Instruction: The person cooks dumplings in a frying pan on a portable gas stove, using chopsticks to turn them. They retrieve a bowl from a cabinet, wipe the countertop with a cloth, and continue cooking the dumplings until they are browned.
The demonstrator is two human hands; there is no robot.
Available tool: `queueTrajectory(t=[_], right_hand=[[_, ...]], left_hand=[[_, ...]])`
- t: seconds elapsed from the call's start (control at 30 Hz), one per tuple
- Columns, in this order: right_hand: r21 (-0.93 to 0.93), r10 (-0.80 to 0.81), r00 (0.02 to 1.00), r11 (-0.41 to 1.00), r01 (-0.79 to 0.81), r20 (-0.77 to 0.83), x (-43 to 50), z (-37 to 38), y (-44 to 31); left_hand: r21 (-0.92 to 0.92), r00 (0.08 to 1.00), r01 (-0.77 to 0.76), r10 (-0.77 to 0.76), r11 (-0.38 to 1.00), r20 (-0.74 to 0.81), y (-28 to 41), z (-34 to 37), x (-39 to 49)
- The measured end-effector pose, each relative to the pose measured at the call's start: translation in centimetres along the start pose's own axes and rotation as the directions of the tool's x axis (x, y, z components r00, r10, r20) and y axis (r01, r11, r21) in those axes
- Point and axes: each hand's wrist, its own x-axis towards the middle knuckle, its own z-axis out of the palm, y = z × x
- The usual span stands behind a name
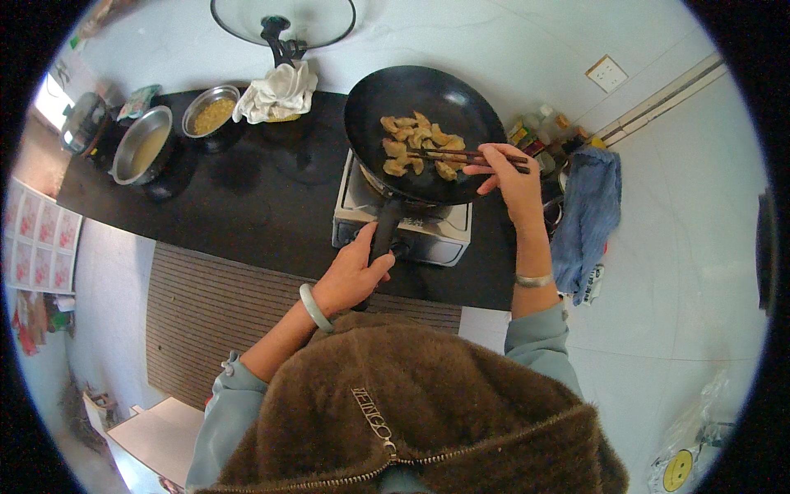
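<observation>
A dark frying pan (pixel 426 92) sits over a silver tabletop gas stove (pixel 450 238) on the black counter. My left hand (pixel 355 272) is closed around the pan's black handle (pixel 387 222). With my right hand (pixel 503 179), at the pan's right rim, I hold a pair of dark chopsticks (pixel 457 153). Their tips reach among browned pieces of food (pixel 421 136), which look like dumplings, in the middle of the pan. Whether the tips grip a piece I cannot tell.
Left on the counter (pixel 247 204) stand a metal bowl of yellowish food (pixel 213 114), a larger bowl of cloudy liquid (pixel 148 148) and a white cloth (pixel 278 92). A glass lid (pixel 284 18) is above. Bottles (pixel 546 126) and a blue cloth (pixel 586 204) are at right.
</observation>
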Motion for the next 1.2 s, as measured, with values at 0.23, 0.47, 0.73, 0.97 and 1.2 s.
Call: queueTrajectory(t=[0.23,0.47,0.73,0.97,1.2], right_hand=[[-0.053,-0.01,0.991,0.998,0.017,0.13,-0.4,-0.3,0.6],[-0.101,0.013,0.998,0.995,-0.007,0.058,-0.6,-2.2,-0.6],[-0.04,-0.007,0.999,0.999,0.005,-0.051,1.6,-1.1,1.4],[-0.027,0.025,1.0,0.999,-0.025,-0.005,0.8,-2.2,0.4],[-0.015,-0.097,0.995,0.995,0.097,0.016,2.9,0.7,1.3]], left_hand=[[-0.049,0.999,0.036,-0.036,0.998,0.004,0.2,0.1,-0.2],[-0.018,0.996,0.078,-0.077,0.997,0.053,0.0,-0.2,-0.1],[-0.025,0.996,0.069,-0.068,0.997,0.057,-0.1,-0.1,0.0],[-0.027,0.995,0.083,-0.081,0.996,0.052,0.2,-0.1,-0.2],[-0.045,0.996,0.081,-0.079,0.996,0.045,0.0,0.0,-0.2]])
